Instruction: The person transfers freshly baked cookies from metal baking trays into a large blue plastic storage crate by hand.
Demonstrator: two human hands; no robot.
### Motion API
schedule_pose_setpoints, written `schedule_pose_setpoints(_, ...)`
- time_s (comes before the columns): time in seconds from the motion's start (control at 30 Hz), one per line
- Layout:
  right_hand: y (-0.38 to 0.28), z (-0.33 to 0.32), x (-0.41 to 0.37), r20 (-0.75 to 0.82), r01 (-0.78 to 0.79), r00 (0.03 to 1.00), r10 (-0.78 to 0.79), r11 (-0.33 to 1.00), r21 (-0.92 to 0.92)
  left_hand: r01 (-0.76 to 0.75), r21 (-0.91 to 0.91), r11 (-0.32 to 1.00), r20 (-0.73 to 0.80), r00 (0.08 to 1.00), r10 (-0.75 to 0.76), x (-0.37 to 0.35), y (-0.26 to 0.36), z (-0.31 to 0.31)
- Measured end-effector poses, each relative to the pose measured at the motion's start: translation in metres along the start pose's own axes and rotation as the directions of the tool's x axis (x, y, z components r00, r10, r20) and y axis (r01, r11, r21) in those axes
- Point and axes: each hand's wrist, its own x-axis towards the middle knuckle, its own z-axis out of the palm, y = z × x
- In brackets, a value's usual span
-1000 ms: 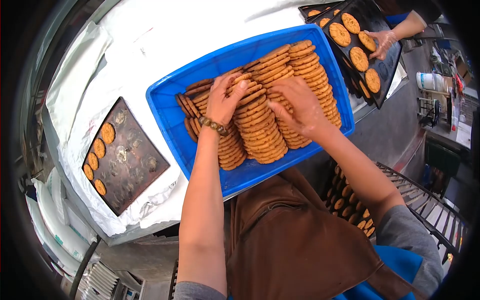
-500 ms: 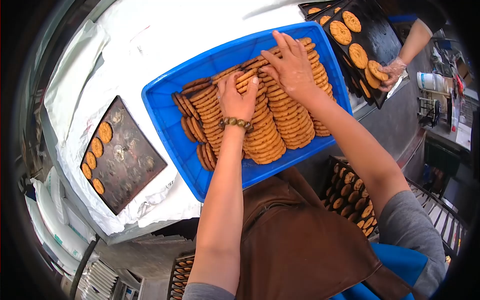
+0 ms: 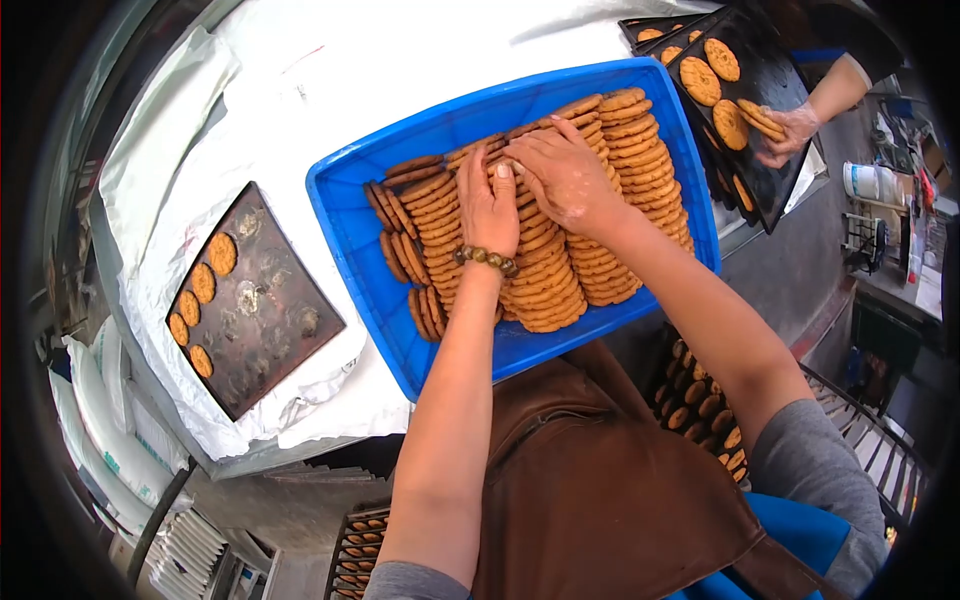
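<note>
Round golden-brown cookies (image 3: 545,285) stand on edge in tight rows inside a blue plastic tub (image 3: 335,215). My left hand (image 3: 487,215), with a bead bracelet at the wrist, is over a middle row, its fingers close together and its thumb at the cookies. Right beside it, my right hand (image 3: 570,180) curves its fingers down over the tops of the rows, fingertips near the left thumb. Both hands appear closed around cookies at the far end of the rows. The palms hide the exact contact. Darker cookies (image 3: 398,255) lean at the tub's left side.
A dark baking tray (image 3: 265,310) with several cookies lies on the white-covered table (image 3: 420,40). At the right, another person's gloved hand (image 3: 790,135) holds cookies over stacked black trays (image 3: 755,85). Racks of cookies (image 3: 690,395) stand below the tub.
My right hand has lowered from spread fingers to bent fingers beside my left hand. My left fingers have straightened. The other person's hand has lifted cookies slightly. The whole view has shifted a little.
</note>
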Motion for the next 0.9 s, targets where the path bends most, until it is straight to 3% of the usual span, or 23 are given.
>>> schedule_pose_setpoints(0.07,-0.001,0.001,-0.003,0.013,-0.024,1.000,0.024,1.000,0.001,0.111,-0.019,0.994,-0.061,0.992,-0.112,-0.005,0.000,0.001)
schedule_pose_setpoints(0.1,-0.001,-0.001,-0.003,0.015,-0.021,1.000,0.021,1.000,0.000,0.147,-0.005,0.989,-0.012,0.989,-0.147,-0.006,0.002,0.000)
schedule_pose_setpoints(0.3,-0.003,-0.011,0.017,0.022,-0.033,0.999,0.032,0.999,0.018,0.132,0.096,0.987,0.031,0.990,-0.135,0.005,-0.010,0.001)
schedule_pose_setpoints(0.33,-0.006,-0.015,0.022,0.015,-0.063,0.998,0.062,0.997,0.036,0.202,0.123,0.972,0.016,0.978,-0.206,0.003,-0.002,-0.002)
schedule_pose_setpoints(0.4,-0.009,-0.020,0.036,-0.016,-0.084,0.996,0.086,0.994,0.064,0.181,0.084,0.980,-0.045,0.983,-0.178,0.000,0.003,-0.013)
schedule_pose_setpoints(0.57,-0.029,-0.036,0.060,-0.109,-0.072,0.991,0.082,0.994,0.086,0.179,0.096,0.979,-0.023,0.984,-0.178,-0.009,0.028,-0.051)
schedule_pose_setpoints(0.67,-0.056,-0.036,0.074,-0.132,-0.078,0.986,0.098,0.986,0.147,0.085,0.102,0.991,-0.060,0.995,-0.079,-0.024,0.046,-0.095)
schedule_pose_setpoints(0.73,-0.086,-0.031,0.088,-0.133,-0.247,0.952,0.277,0.947,0.203,-0.103,0.019,0.995,-0.118,0.988,0.104,-0.041,0.056,-0.144)
schedule_pose_setpoints(0.8,-0.113,-0.016,0.104,-0.166,-0.175,0.963,0.213,0.961,0.217,-0.257,0.044,0.965,-0.293,0.920,0.259,-0.060,0.045,-0.197)
schedule_pose_setpoints(0.83,-0.133,-0.008,0.116,-0.168,-0.149,0.966,0.196,0.954,0.261,-0.230,-0.013,0.973,-0.356,0.910,0.210,-0.073,0.042,-0.230)
schedule_pose_setpoints(0.9,-0.172,0.014,0.139,-0.167,-0.080,0.976,0.139,0.944,0.320,-0.148,0.232,0.961,-0.484,0.840,0.246,-0.099,0.014,-0.307)
